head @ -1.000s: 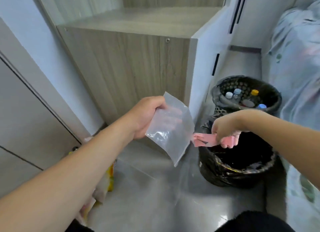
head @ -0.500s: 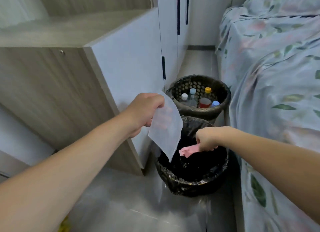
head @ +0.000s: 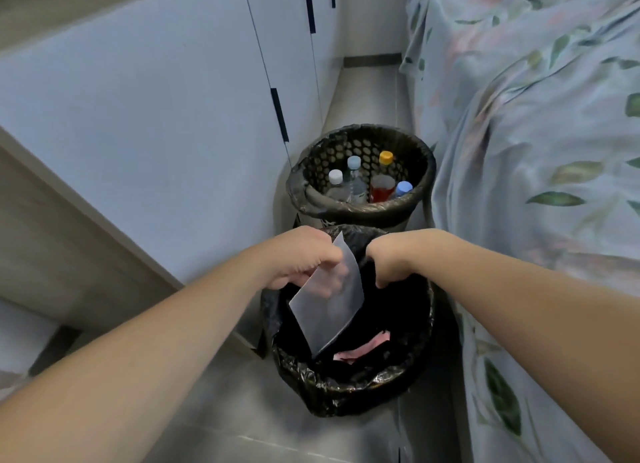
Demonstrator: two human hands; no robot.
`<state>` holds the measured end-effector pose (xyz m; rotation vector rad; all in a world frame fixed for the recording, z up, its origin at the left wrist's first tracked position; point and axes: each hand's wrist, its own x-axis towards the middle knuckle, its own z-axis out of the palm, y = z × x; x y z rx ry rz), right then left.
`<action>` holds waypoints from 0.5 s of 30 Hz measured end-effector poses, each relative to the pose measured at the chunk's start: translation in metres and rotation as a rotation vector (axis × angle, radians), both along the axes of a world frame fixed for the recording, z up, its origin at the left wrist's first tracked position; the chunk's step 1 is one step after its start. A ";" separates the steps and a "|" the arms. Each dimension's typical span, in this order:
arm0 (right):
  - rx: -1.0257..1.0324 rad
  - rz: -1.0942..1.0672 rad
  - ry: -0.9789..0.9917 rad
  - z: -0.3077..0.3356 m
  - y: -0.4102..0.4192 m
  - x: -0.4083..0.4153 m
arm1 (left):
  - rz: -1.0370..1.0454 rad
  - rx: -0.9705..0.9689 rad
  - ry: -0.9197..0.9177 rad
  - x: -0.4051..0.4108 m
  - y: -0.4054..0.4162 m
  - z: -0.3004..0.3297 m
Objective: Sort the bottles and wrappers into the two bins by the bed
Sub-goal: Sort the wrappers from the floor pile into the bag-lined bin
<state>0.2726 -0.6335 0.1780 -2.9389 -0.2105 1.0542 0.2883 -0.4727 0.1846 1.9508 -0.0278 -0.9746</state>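
My left hand (head: 301, 258) pinches the top corner of a clear plastic wrapper (head: 330, 306) that hangs over the near black-lined bin (head: 346, 393). A pink wrapper (head: 363, 350) lies inside that bin. My right hand (head: 391, 258) hovers over the bin's far rim, fingers curled downward and holding nothing. Behind it stands a second black mesh bin (head: 360, 209) holding several capped bottles (head: 353, 182).
A bed with a leaf-patterned cover (head: 536, 133) runs along the right, close against both bins. White cabinet doors (head: 156, 116) and a wooden cabinet side (head: 52, 254) wall off the left. A narrow strip of grey floor (head: 367, 88) leads away behind the bins.
The pink wrapper left my right hand and now lies in the near bin. My left hand brought the clear wrapper down over the bin. The view moved closer and tilted downward.
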 end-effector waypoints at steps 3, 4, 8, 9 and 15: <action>-0.005 -0.003 0.006 0.002 -0.003 0.006 | 0.000 0.010 0.089 0.008 -0.002 -0.015; -0.013 0.003 0.010 0.002 -0.004 0.007 | 0.012 0.001 0.123 0.010 -0.003 -0.021; -0.029 0.041 0.040 -0.001 -0.002 0.008 | 0.023 0.038 0.103 0.017 -0.009 -0.052; -0.042 0.056 0.051 -0.002 -0.001 0.008 | -0.060 0.129 0.016 0.019 -0.010 -0.060; -0.079 0.091 0.075 0.000 -0.001 0.010 | -0.651 0.803 -0.645 0.011 -0.025 -0.091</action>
